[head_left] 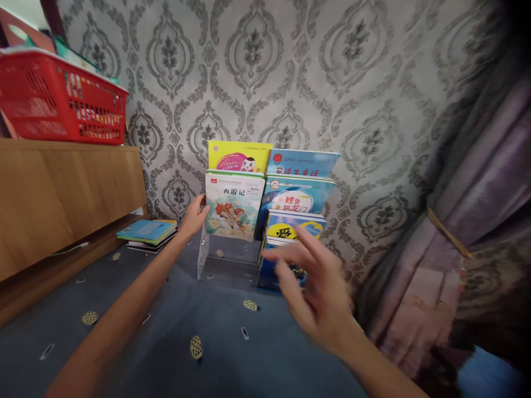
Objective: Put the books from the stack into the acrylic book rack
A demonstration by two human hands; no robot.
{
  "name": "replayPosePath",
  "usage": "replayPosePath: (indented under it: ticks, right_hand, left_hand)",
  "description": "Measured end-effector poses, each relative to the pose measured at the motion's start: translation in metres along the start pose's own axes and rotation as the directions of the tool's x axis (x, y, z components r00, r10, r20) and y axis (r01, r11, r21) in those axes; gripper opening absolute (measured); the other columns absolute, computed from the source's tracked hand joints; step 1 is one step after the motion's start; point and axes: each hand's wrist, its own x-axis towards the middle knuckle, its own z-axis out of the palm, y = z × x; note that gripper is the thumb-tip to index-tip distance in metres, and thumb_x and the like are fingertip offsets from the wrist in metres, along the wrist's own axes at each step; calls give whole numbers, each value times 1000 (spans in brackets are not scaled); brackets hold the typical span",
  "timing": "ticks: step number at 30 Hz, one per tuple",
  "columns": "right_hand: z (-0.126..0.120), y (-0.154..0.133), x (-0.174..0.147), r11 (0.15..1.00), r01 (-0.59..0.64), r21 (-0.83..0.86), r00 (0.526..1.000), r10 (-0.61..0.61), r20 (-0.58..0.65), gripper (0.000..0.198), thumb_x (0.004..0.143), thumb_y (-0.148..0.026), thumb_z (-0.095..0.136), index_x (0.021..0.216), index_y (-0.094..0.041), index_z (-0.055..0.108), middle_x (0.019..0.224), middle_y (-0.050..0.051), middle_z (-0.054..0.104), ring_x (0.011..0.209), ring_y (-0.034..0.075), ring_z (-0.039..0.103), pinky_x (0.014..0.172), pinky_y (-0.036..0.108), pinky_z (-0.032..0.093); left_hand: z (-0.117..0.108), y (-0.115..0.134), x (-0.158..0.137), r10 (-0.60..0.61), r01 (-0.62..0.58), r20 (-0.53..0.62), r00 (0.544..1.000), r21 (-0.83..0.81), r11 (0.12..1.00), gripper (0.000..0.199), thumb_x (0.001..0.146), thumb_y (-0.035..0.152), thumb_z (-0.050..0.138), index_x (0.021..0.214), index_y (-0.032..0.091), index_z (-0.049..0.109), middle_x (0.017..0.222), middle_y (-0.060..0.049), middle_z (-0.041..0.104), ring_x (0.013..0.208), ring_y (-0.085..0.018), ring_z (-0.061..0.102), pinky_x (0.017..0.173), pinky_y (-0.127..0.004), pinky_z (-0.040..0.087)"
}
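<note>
A clear acrylic book rack [200, 261] stands on a dark blue patterned cloth, with several children's books in its tiers. At the left side, my left hand [194, 216] has its fingers curled round the edge of a white book [231, 213] with a painted cover. My right hand [321, 287], slightly blurred, hovers before the right column with fingers apart and nothing visible in them. It partly hides a blue-and-yellow book [286, 228] and a dark blue book [269, 276]. Behind these stand a light blue book [319, 194], another blue book [326, 162] and a yellow book [240, 152].
A small stack of books [149, 229] lies left of the rack, beside a wooden cabinet [70, 188]. On the cabinet sits a red plastic basket [62, 99]. Patterned wallpaper [290, 72] is behind the rack, and a tied-back curtain [427, 276] hangs at the right.
</note>
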Motion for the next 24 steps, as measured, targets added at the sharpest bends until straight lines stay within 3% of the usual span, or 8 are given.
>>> replayPosePath:
  ticks: [1, 3, 6, 10, 24]
  right_hand:
    - [9, -11, 42, 989, -115, 95, 993, 117, -16, 65, 90, -34, 59, 152, -37, 38, 100, 7, 74, 89, 30, 71, 77, 52, 61]
    - [26, -26, 105, 906, -260, 334, 966, 246, 84, 73, 91, -37, 57, 157, -28, 28, 89, 7, 74, 75, 25, 70, 61, 41, 60]
    - [41, -29, 145, 736, -419, 533, 904, 396, 164, 86, 84, -36, 63, 158, -20, 21, 77, 3, 72, 62, 19, 66, 48, 28, 52]
    - [47, -16, 150, 648, -467, 602, 867, 468, 169, 91, 80, -26, 65, 158, -19, 18, 73, 1, 73, 61, 17, 65, 46, 23, 49]
    - [72, 12, 157, 613, -505, 607, 830, 538, 146, 93, 78, -20, 61, 158, -19, 12, 72, -3, 69, 60, 16, 67, 42, 19, 46]
  left_hand:
    - [0, 0, 0, -6, 6, -11, 1000, 10, 1000, 43, 84, 25, 52, 126, 16, 58, 124, -12, 66, 115, -27, 61, 105, -44, 46]
    - [1, 0, 0, -9, 9, -28, 1000, 26, 1000, 42, 84, 25, 52, 125, 18, 59, 123, -11, 66, 114, -26, 61, 104, -44, 46]
    - [0, -2, 1, 0, 1, -28, 1000, 40, 999, 41, 84, 26, 53, 124, 19, 60, 121, -10, 67, 114, -27, 61, 103, -44, 47]
    - [-1, -2, 2, 10, -9, -21, 1000, 50, 999, 41, 85, 28, 52, 124, 17, 60, 123, -13, 66, 115, -29, 60, 104, -46, 46]
    - [-3, 4, 1, 18, -18, -11, 1000, 31, 999, 40, 85, 27, 51, 122, 16, 61, 118, -13, 67, 110, -28, 62, 102, -45, 48]
